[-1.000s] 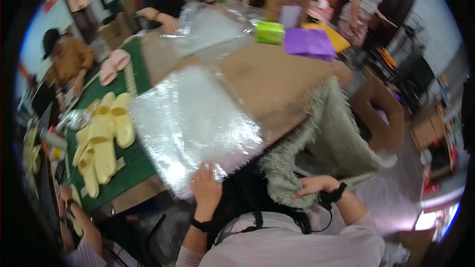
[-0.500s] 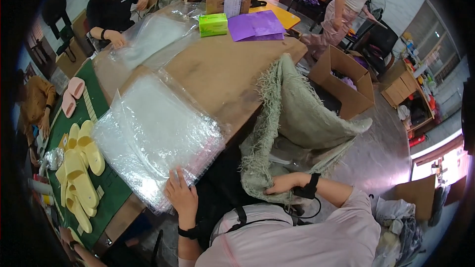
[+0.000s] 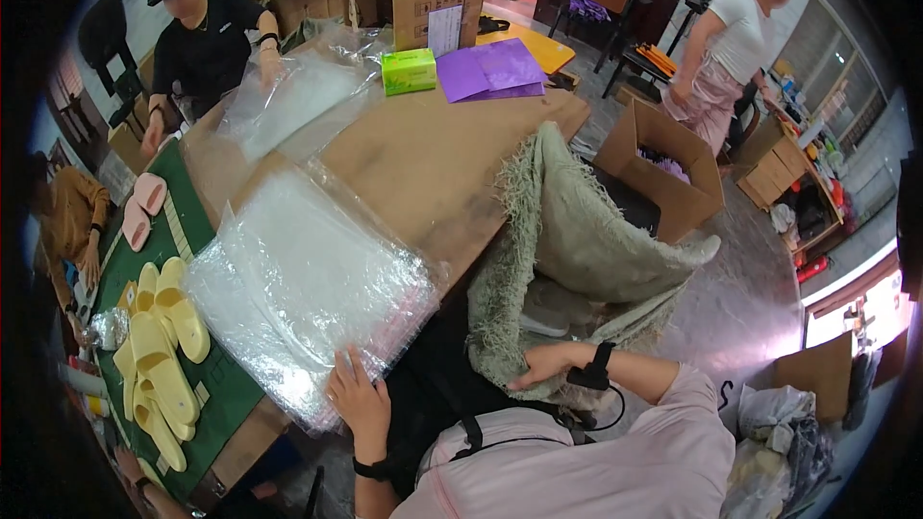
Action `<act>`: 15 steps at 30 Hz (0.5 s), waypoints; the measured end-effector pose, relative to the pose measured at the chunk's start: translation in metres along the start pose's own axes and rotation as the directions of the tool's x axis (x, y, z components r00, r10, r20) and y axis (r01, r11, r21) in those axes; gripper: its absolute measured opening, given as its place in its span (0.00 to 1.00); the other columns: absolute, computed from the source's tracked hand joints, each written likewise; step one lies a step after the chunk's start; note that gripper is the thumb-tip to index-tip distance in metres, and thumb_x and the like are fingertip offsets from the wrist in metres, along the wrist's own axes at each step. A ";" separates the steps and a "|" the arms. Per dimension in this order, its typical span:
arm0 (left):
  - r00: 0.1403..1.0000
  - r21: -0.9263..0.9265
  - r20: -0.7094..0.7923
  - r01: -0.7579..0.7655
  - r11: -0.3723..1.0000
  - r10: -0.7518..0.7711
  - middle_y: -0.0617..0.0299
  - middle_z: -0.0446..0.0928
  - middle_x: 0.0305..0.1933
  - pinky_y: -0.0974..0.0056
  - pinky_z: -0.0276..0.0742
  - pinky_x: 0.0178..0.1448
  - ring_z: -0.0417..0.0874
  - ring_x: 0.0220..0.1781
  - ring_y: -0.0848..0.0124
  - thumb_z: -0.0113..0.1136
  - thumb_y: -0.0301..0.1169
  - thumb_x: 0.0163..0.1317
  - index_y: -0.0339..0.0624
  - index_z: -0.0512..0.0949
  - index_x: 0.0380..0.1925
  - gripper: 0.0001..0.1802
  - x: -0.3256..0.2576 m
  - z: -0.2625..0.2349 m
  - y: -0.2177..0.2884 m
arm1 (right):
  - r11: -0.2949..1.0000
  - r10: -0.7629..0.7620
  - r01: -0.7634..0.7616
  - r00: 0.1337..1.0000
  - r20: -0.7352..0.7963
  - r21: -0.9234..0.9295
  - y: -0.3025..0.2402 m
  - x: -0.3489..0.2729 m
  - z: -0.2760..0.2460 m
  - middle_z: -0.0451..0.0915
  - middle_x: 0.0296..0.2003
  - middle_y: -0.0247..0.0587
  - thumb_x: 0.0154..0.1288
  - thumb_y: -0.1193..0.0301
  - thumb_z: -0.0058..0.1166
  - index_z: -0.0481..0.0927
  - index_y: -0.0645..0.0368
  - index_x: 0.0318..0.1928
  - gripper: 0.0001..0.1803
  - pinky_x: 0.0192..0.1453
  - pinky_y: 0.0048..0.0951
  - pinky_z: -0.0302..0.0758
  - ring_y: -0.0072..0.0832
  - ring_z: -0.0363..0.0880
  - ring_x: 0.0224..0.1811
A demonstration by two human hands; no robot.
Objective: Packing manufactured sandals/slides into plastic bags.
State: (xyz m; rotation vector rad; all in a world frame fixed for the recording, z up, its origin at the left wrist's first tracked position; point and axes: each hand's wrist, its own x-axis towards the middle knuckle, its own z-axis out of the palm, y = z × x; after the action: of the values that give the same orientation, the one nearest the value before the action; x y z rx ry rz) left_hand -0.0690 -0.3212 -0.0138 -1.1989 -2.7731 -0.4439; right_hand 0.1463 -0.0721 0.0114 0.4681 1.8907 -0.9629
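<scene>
My left hand rests with spread fingers on the near edge of a stack of clear plastic bags lying on the brown table. My right hand grips the lower edge of a shaggy grey-green rug that hangs off the table's corner toward my lap. A black band sits on each wrist.
Several yellow slippers and a pink pair lie on a green mat at left. A green box, purple sheets and a cardboard box stand at the far end. People work around the table; an open carton sits on the floor.
The view has swung, so the table and bags sit further right and lower. My left hand stays on the bag stack and my right hand still holds the rug's edge.
</scene>
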 end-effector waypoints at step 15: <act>0.999 -0.212 -0.042 -0.030 0.977 0.021 0.37 0.61 0.65 0.46 0.63 0.65 0.65 0.63 0.42 0.68 0.42 0.52 0.36 0.61 0.65 0.43 0.002 -0.022 0.003 | 0.877 -0.073 -0.169 0.877 -0.475 -0.449 -0.024 -0.020 -0.014 0.82 0.34 0.55 0.65 0.46 0.45 0.77 0.61 0.49 0.30 0.43 0.46 0.77 0.51 0.82 0.39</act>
State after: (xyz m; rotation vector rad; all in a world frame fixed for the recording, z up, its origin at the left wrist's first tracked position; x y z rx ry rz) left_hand -0.0689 -0.3251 0.0084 -1.2501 -2.7286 -0.7695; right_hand 0.1322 -0.0751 0.0424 0.4780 2.4592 -0.3153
